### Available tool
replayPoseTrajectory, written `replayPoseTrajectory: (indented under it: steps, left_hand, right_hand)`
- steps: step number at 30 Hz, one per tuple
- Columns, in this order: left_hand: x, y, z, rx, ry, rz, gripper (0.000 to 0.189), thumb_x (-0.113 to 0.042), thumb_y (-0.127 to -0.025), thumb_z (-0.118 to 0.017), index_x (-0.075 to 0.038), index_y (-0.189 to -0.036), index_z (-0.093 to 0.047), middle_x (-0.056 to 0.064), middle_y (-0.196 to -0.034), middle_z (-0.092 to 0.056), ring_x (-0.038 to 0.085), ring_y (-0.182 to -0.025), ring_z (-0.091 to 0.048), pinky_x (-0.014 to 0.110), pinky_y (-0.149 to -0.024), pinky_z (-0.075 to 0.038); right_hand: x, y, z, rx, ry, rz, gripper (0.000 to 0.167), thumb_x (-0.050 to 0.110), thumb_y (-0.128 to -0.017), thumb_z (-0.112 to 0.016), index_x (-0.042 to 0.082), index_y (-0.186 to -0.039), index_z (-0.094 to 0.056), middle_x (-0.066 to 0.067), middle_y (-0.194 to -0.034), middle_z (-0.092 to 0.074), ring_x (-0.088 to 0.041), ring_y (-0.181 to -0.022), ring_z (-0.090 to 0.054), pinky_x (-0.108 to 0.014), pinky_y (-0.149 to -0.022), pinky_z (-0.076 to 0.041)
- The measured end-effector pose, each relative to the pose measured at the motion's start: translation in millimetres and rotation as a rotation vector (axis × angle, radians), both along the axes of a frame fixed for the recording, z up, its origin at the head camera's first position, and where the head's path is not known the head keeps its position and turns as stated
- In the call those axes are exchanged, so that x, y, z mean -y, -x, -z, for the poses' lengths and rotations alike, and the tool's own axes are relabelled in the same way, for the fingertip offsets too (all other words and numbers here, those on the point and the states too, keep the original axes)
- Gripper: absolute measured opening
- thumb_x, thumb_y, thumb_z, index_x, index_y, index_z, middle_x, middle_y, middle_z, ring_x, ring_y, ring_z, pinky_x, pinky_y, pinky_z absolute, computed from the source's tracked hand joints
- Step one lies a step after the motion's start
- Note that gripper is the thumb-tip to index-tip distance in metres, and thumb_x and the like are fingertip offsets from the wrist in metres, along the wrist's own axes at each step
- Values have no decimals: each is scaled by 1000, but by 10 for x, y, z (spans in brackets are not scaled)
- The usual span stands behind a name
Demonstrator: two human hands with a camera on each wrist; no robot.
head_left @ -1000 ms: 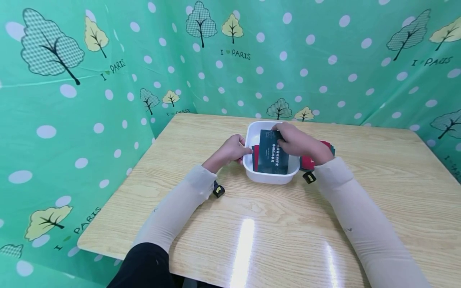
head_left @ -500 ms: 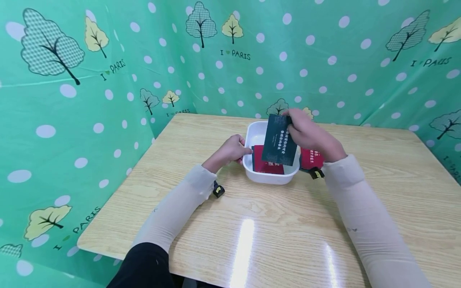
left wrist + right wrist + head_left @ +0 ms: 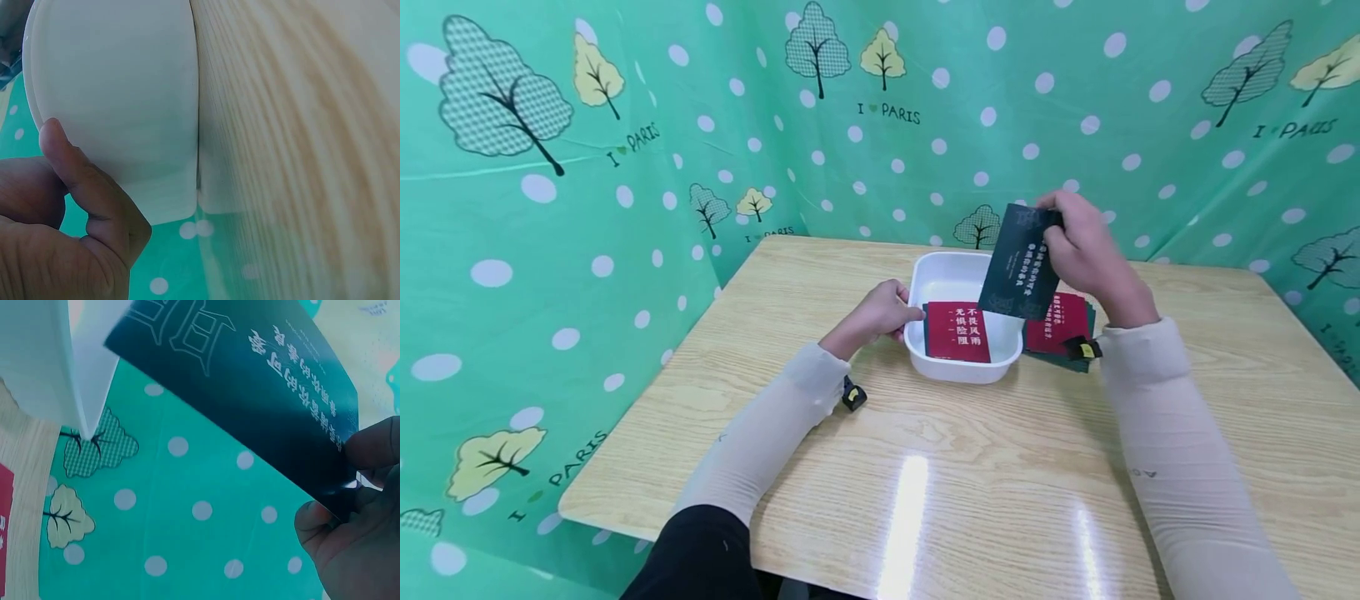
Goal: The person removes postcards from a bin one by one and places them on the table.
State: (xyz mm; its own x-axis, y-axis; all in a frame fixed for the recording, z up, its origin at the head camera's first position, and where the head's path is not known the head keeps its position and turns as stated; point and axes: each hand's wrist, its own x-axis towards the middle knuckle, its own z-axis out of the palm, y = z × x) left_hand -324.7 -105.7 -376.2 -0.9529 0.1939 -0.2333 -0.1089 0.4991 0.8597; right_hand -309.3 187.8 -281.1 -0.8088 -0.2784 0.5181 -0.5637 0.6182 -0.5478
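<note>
A dark green card [image 3: 1021, 262] with white Chinese lettering is pinched by a corner between the thumb and fingers of my right hand [image 3: 1086, 246]. It is held tilted in the air over the right side of a white plastic tub [image 3: 966, 372]. My left hand [image 3: 880, 310] grips the tub's left rim; in the left wrist view a finger [image 3: 94, 187] lies along the outer wall. Inside the tub lies a red card [image 3: 957, 332] with white lettering, with a dark green edge showing at its left. The right wrist view shows the green card [image 3: 250, 400] close up.
Right of the tub, a pile of red and dark green cards [image 3: 1063, 321] lies on the wooden table [image 3: 1000, 467], partly behind my right wrist's camera strap. A green patterned curtain [image 3: 887, 167] hangs behind and left of the table.
My right hand has lifted the green card out of the tub, up and to the right, uncovering the red card inside. The left hand stays on the rim.
</note>
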Motion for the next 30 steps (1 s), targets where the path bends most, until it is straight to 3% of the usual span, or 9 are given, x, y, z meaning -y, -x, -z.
replayPoseTrajectory:
  steps: [7, 15, 21, 30]
  left_hand:
    - [1, -4, -12, 5, -1, 1, 29, -10, -96, -71, -2, -110, -47, 22, -97, -69, 12, -48, -55, 27, -50, -57]
    - [-9, -3, -14, 10, 10, 1, 30, -11, -97, -71, -3, -111, -47, 21, -98, -70, 13, -49, -56, 27, -52, -57]
    - [-7, 2, -10, 9, 8, 1, 30, -12, -97, -71, -3, -112, -47, 20, -95, -69, 13, -49, -57, 28, -52, -58]
    - [-1, 12, 4, 3, 7, -1, 29, -11, -97, -71, -2, -111, -47, 19, -92, -68, 13, -48, -55, 28, -50, -57]
  right_hand:
    - [-238, 91, 18, -15, 24, 108, 31, 3, -100, -30, -8, -121, -51, -26, -118, -52, -41, -99, -47, -51, -79, -43]
    - [-472, 195, 100, 94, -10, 235, 33, 12, -102, -28, -6, -119, -51, -25, -116, -53, -39, -97, -47, -51, -77, -42]
    - [-599, 287, 208, 184, -43, 268, 34, 15, -103, -28, -7, -117, -50, -27, -114, -52, -41, -97, -47, -51, -74, -43]
    - [-721, 442, 454, 308, -102, 252, 46, 24, -106, -25, -10, -128, -46, -32, -122, -50, -45, -103, -47, -63, -84, -46]
